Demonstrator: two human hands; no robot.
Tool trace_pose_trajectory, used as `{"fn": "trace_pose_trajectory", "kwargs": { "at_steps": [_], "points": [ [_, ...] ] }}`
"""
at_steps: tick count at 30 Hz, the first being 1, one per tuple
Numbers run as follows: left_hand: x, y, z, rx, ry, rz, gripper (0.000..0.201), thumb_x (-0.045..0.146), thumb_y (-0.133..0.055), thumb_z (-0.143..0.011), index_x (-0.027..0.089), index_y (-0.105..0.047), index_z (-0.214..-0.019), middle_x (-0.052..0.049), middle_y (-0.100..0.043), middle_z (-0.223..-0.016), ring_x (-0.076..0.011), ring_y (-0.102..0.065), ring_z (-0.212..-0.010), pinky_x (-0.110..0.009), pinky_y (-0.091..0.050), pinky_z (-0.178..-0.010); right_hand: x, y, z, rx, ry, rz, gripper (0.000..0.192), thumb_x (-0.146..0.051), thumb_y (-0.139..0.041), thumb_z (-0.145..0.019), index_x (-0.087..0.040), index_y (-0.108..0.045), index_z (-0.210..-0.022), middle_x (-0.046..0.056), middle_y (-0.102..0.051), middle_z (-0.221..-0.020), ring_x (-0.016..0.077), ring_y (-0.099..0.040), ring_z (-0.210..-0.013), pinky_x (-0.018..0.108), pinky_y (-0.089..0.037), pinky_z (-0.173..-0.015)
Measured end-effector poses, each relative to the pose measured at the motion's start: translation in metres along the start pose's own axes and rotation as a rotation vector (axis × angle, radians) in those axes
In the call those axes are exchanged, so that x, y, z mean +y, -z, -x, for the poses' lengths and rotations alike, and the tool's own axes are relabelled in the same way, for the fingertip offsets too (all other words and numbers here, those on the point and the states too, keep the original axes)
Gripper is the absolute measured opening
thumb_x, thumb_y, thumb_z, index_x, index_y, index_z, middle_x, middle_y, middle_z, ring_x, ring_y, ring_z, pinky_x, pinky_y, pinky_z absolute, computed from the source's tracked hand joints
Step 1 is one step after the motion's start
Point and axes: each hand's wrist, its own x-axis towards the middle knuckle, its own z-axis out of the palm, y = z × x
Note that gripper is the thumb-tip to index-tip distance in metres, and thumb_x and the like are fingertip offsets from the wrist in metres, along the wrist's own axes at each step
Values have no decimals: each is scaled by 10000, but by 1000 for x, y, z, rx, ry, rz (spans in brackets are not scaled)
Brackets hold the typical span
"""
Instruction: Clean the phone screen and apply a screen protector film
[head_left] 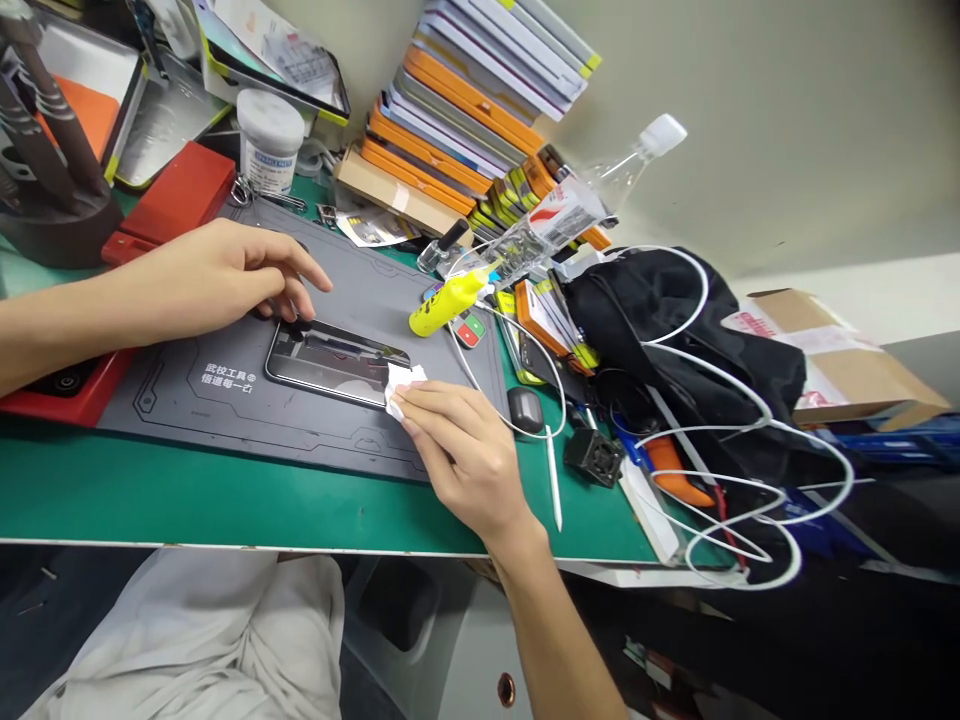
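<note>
A phone (pixel 334 362) with a glossy dark face lies flat on a grey work mat (pixel 225 400). My left hand (pixel 217 275) rests on the mat with its fingertips pressing the phone's far left corner. My right hand (pixel 461 450) pinches a small white wipe (pixel 400 385) against the phone's right end.
A yellow bottle (pixel 445 303) and a clear bottle (pixel 570 205) lie behind the mat. Stacked boxes (pixel 465 110) lean on the wall. A white jar (pixel 268 140), a red device (pixel 176 200), a black bag (pixel 675 340) with white cables (pixel 720 480), and small tools crowd the green table (pixel 187 500).
</note>
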Motion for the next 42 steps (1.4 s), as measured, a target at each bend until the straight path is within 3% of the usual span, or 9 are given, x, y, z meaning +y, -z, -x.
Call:
{"fn": "trace_pose_trajectory", "kwargs": {
  "at_steps": [7,13,18,26,32,37,42],
  "points": [
    [3,-1,-1,78,1,13,438,327,-575,-1010,176,-851,-1315,-40,-878,-1083,-204,-792,-1003,-328,-669,-1023,-4,0,2,-22,4,16,264,-38,-703,-1133,-167,-829,-1326,107,-898,-1273,283,-851,-1233,459,-690,-1066],
    [-8,-1,-5,86,-21,-17,426,317,-576,-968,222,-880,-1251,-54,-869,-1073,-234,-787,-891,-426,-677,-971,-7,-2,1,2,0,27,255,-27,-707,-1130,-160,-815,-1319,107,-896,-1266,287,-847,-1242,460,-684,-1081],
    [-5,-1,-3,79,-21,-58,429,304,-564,-965,236,-889,-1236,-43,-882,-1075,-231,-754,-869,-444,-654,-960,0,3,3,-28,24,19,244,-34,-718,-1125,-163,-823,-1304,101,-898,-1257,291,-848,-1233,466,-691,-1058],
    [1,-1,-1,72,8,-130,419,256,-540,-934,234,-885,-1171,-15,-891,-1066,-196,-692,-840,-382,-587,-844,-3,1,9,21,-1,1,314,2,-719,-1102,-180,-822,-1336,104,-895,-1270,285,-848,-1246,457,-700,-1072],
    [-1,-1,-2,60,14,-141,408,254,-512,-986,246,-872,-1178,-10,-878,-1061,-203,-714,-858,-436,-637,-945,-3,0,1,-29,22,29,252,-26,-727,-1120,-137,-829,-1322,112,-895,-1260,296,-838,-1257,454,-694,-1079],
    [-2,-2,-4,78,17,-151,409,362,-555,-990,226,-884,-1190,-24,-883,-1066,-215,-721,-871,-452,-658,-985,-1,-5,-8,-37,37,-11,252,-65,-698,-1154,-163,-840,-1338,97,-897,-1285,295,-832,-1279,481,-705,-1105],
    [-1,-2,-2,76,15,-118,392,304,-549,-979,242,-890,-1162,-36,-880,-1058,-230,-737,-891,-505,-645,-1041,-2,-18,-26,-47,71,-48,229,-83,-687,-1168,-144,-852,-1313,96,-895,-1325,300,-828,-1287,490,-697,-1130]
  ]
}}
